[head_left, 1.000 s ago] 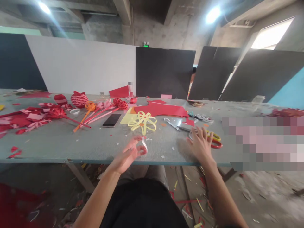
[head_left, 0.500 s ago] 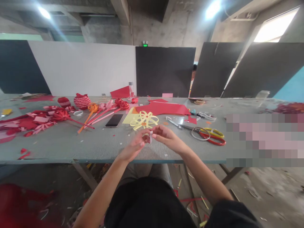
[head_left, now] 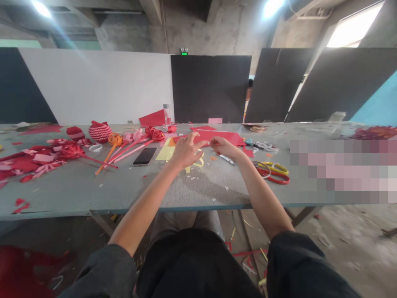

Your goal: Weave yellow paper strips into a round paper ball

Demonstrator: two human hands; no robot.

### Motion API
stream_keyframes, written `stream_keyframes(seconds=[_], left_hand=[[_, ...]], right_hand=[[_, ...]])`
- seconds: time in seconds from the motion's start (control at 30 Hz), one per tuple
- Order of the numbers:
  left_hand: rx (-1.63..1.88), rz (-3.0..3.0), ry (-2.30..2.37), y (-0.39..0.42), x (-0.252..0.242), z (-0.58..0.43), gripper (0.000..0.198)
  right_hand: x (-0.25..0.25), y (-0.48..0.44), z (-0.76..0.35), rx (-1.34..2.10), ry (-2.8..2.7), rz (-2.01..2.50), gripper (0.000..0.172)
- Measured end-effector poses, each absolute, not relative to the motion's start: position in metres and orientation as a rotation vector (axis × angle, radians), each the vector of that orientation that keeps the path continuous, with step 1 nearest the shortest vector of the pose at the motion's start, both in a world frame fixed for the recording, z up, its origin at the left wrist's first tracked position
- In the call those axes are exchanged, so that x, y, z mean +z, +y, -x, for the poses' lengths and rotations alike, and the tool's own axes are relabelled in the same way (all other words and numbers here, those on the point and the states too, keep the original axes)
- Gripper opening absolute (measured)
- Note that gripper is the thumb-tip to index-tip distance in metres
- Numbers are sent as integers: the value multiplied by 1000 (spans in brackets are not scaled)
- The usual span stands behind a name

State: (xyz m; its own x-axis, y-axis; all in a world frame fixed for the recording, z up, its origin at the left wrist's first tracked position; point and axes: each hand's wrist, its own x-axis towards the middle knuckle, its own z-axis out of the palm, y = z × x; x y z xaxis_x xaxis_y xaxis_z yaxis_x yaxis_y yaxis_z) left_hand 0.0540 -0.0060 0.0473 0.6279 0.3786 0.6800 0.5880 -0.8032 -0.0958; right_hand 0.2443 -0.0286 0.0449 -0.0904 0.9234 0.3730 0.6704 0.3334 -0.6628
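My left hand reaches over the yellow paper-strip flower with its fingers apart and nothing visible in them. It hides much of the flower. My right hand hovers just to the right, in front of the red paper sheets, with its fingers curled together. Whatever they may hold is hidden. Below that hand lies a slim white tool, partly covered by the wrist. Small white paper scraps are scattered on the table in front of my left hand.
Left of my hands lie a dark phone, yellow paper and red and orange paper flowers on stems. Large scissors with red and yellow handles lie right of my right forearm. A red-striped woven basket stands farther left.
My hands have moved forward and apart from each other, from near the table's front to over the yellow flower. The white strip between them is gone from view; scraps lie on the table.
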Motion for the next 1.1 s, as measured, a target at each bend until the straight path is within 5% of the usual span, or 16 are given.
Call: stream_keyframes(seconds=[0.13, 0.33, 0.47, 0.97, 1.1], left_hand=[[-1398, 2404, -917, -5, 41, -59, 49], [-1605, 2309, -878, 5, 26, -53, 38], [-1485, 2429, -886, 14, 12, -56, 39], [-1477, 2890, -1041, -11, 3, -57, 21], [-1793, 3206, -1398, -10, 4, -63, 44]], right_hand=[[20, -9, -259, -47, -1791, 1840, 15], [-1, 5, -264, 6, -1898, 1965, 32], [-5, 9, -259, 15, -1939, 2013, 29], [-1, -2, -252, -183, -1647, 1893, 23], [8, -23, -230, -243, -1538, 1580, 24]])
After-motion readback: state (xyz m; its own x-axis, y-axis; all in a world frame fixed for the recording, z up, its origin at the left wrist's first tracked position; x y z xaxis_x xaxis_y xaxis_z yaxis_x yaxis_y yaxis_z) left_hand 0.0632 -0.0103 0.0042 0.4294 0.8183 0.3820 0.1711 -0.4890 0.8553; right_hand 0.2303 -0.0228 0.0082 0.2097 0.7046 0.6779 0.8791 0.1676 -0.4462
